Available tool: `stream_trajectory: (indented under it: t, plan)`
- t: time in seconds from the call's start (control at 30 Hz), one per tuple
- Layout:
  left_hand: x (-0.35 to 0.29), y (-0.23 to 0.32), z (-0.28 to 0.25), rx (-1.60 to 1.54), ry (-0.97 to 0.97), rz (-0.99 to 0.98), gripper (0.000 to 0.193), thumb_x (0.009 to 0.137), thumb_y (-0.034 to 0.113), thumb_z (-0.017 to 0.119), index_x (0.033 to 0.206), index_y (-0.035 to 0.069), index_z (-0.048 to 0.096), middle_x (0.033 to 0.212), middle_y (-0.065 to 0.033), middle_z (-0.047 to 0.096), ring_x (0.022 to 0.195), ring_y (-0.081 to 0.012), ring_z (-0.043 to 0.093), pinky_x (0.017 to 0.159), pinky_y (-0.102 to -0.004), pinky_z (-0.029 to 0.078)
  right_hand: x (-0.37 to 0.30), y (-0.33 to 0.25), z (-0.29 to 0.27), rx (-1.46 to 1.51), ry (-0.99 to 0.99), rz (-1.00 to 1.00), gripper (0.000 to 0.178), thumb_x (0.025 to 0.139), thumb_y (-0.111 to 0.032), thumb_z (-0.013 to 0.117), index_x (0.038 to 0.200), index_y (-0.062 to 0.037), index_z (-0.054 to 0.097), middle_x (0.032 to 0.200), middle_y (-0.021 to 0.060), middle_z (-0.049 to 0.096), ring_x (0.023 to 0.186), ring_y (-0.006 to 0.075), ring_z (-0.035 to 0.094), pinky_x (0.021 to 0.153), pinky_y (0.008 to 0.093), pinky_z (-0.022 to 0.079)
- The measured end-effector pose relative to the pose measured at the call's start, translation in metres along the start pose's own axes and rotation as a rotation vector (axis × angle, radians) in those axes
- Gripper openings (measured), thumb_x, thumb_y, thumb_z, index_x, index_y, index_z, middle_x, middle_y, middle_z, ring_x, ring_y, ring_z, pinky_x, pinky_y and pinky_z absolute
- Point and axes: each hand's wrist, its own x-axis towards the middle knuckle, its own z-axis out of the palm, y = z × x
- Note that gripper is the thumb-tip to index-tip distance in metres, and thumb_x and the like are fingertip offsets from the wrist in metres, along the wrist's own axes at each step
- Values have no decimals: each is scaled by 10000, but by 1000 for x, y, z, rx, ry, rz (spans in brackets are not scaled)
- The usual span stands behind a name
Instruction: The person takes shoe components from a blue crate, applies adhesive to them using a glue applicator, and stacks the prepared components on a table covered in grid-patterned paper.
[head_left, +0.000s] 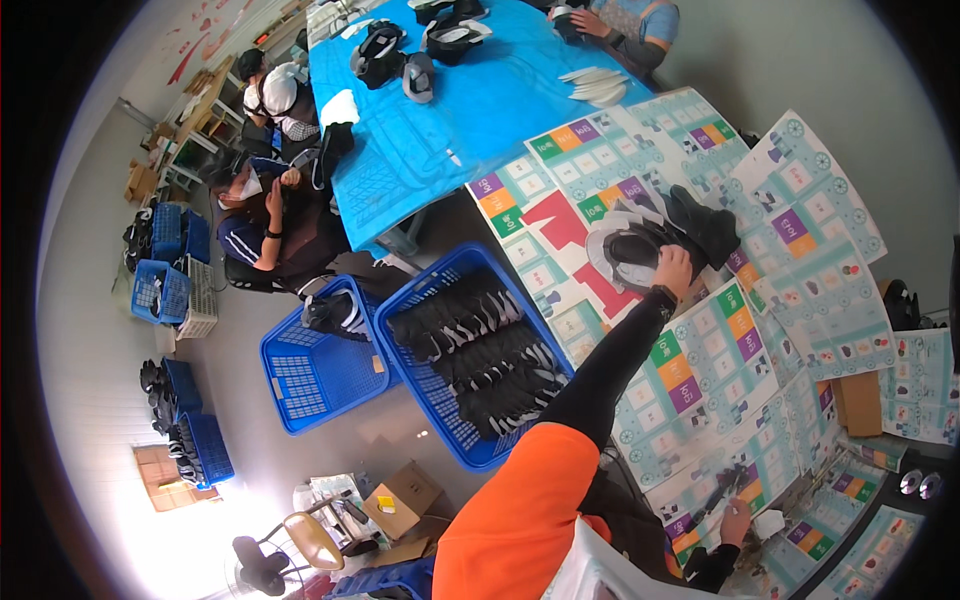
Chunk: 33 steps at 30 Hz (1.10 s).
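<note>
My left hand (675, 271), at the end of a black sleeve, is closed on the edge of a black shoe upper (705, 230) on the paper-covered table. Against it lies another upper with a pale grey lining (632, 250). Lower right, my right hand (736, 522) is close to a dark, slender object (718, 490) on the table, whose kind is unclear. The fingers of that hand look curled; what they hold, if anything, cannot be made out. A small white piece (768, 525) is beside it.
A blue basket (465, 262) filled with rows of dark uppers stands left of the table, beside another blue basket (325, 385). Beyond is a blue-covered table (480, 110) bearing several shoe uppers. One person (255, 215) sits left of it; another person (640, 30) works at its far right.
</note>
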Motion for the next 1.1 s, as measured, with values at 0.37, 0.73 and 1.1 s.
stream_trajectory:
  t: [0.37, 0.73, 1.1]
  plan:
    - [-23, -82, -125, -414, -121, 120, 195, 801, 173, 692, 977, 129, 620, 997, -83, 601, 995, -284, 588, 714, -392, 525, 38, -108, -11, 264, -200, -156, 192, 958, -119, 649, 1109, -4, 675, 1028, 132, 707, 914, 250, 690, 842, 370, 532]
    - [-148, -35, -326, -972, -192, -204, 270, 769, 127, 721, 971, 50, 559, 964, -150, 594, 894, -397, 642, 758, -471, 520, 15, -339, -4, 602, -126, -918, 445, 990, -86, 634, 1413, -12, 517, 1336, 151, 563, 1269, 274, 546, 1004, 376, 489]
    - [-204, 26, -347, -1420, -99, -543, 182, 876, 175, 816, 921, 4, 771, 867, -79, 738, 832, -174, 683, 758, -316, 524, -17, -309, -31, 701, 69, -998, 255, 953, -61, 668, 1204, -14, 670, 1146, 112, 634, 1067, 250, 616, 912, 315, 485]
